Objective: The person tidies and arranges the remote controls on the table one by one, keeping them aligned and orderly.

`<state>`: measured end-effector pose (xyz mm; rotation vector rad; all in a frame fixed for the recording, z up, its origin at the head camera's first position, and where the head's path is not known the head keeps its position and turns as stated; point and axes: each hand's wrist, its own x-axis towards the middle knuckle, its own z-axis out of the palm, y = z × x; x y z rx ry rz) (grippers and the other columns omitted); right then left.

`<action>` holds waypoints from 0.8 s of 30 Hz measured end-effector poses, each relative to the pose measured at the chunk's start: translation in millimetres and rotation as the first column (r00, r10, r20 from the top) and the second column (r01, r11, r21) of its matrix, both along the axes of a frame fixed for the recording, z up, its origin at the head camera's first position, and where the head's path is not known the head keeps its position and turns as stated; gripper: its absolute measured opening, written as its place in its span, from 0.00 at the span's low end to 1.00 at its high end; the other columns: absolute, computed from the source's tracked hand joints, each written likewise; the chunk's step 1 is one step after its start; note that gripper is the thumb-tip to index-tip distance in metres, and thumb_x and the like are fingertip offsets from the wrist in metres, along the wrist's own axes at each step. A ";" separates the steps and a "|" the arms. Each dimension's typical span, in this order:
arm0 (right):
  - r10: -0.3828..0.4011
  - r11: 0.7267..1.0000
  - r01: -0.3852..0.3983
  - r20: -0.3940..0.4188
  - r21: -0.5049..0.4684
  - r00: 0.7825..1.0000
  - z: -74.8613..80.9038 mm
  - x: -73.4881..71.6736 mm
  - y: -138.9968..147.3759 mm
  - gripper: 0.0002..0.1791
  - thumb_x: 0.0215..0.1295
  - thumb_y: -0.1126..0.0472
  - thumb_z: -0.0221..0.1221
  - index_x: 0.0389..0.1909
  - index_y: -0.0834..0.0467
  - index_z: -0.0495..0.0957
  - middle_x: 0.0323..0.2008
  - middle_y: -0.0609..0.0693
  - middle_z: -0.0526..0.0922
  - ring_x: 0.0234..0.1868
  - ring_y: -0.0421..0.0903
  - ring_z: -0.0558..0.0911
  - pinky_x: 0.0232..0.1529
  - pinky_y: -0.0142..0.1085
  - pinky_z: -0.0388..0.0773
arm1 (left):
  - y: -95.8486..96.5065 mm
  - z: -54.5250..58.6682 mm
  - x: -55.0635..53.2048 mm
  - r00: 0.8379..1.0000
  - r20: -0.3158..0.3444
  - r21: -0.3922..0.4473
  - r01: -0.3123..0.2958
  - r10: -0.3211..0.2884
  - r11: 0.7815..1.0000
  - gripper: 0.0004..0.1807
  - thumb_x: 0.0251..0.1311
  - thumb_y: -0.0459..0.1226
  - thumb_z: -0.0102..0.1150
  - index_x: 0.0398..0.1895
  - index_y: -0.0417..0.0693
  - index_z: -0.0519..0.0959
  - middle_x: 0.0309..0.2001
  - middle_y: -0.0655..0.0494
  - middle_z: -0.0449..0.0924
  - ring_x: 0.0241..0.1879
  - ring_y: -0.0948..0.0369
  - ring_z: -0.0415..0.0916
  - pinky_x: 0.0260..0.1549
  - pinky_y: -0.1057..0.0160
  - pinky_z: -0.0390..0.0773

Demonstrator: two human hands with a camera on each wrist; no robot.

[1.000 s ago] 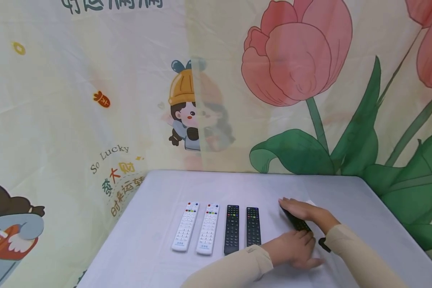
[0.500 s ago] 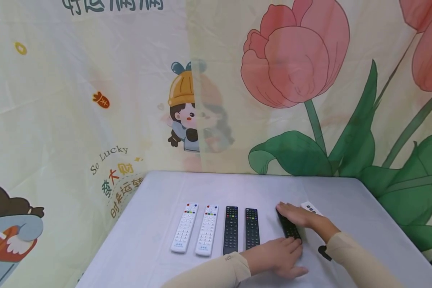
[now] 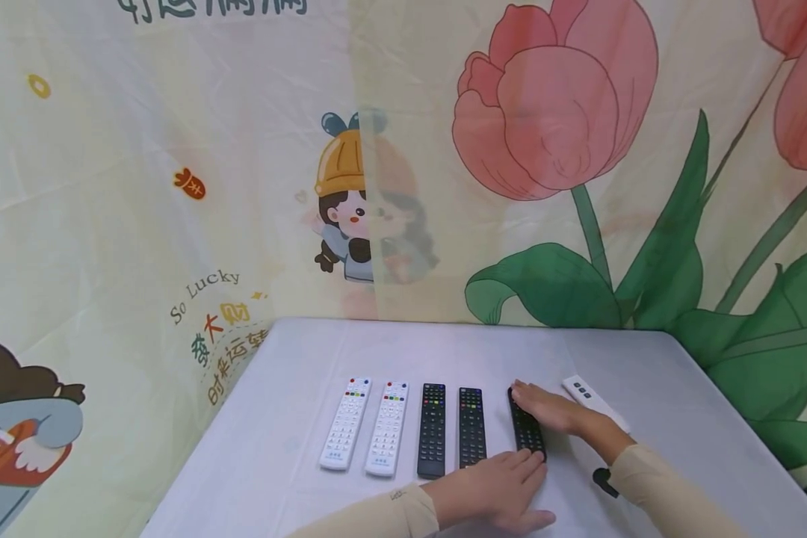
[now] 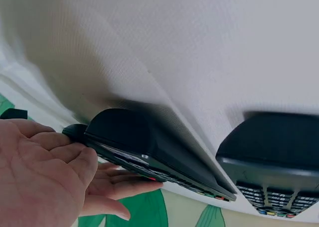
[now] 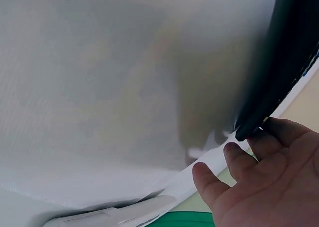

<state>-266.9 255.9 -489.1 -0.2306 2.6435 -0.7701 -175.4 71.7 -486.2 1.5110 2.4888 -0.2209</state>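
Observation:
Both hands work on a black remote control (image 3: 527, 438) at the right end of a row on the table. At its near end, the left hand (image 3: 494, 489) lays its extended fingers. The right hand (image 3: 558, 411) reaches over the far end with straight fingers. In the left wrist view, the left fingertips are at the black end of this remote (image 4: 75, 131), mostly hidden behind another black remote (image 4: 154, 152). Seen from the right wrist, the fingers of the right hand (image 5: 264, 177) touch the tip of the remote (image 5: 281, 67).
Left of the hands lie two white remotes (image 3: 346, 426) and two black remotes (image 3: 433, 430) in a row. A slim white remote (image 3: 592, 400) lies slanted behind the right wrist. The table (image 3: 262, 463) has a white cloth; a printed backdrop (image 3: 242, 149) hangs behind.
The black remote under both hands has moved left and turned from slanted to nearly parallel with the row. Both hands moved left with it, uncovering the slim white remote.

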 end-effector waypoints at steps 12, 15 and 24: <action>0.018 0.999 -0.016 -0.035 0.049 0.999 8.0 9.2 -8.7 0.41 0.78 0.36 0.29 0.76 0.63 0.53 0.76 0.64 0.52 0.77 0.67 0.47 0.73 0.66 0.42 | -12.6 2.4 6.4 0.998 0.064 0.039 -0.032 0.029 0.999 0.40 0.72 0.64 0.21 0.80 0.54 0.46 0.80 0.61 0.43 0.78 0.65 0.42 0.74 0.69 0.50; 0.025 0.998 -0.022 -0.046 0.060 0.999 9.7 9.5 -10.0 0.40 0.78 0.38 0.30 0.76 0.64 0.54 0.76 0.64 0.54 0.77 0.68 0.48 0.73 0.67 0.41 | -14.6 5.1 8.5 0.997 0.068 0.040 -0.042 0.039 0.998 0.40 0.72 0.64 0.22 0.80 0.54 0.47 0.80 0.61 0.44 0.78 0.65 0.43 0.74 0.69 0.51; 0.024 0.998 -0.022 -0.044 0.054 0.999 4.7 9.6 -14.4 0.40 0.78 0.37 0.30 0.76 0.63 0.54 0.76 0.63 0.54 0.77 0.68 0.47 0.72 0.68 0.40 | -17.3 3.5 15.4 1.000 0.001 0.043 -0.024 0.024 0.999 0.41 0.72 0.65 0.20 0.79 0.52 0.49 0.80 0.58 0.46 0.78 0.63 0.45 0.73 0.68 0.54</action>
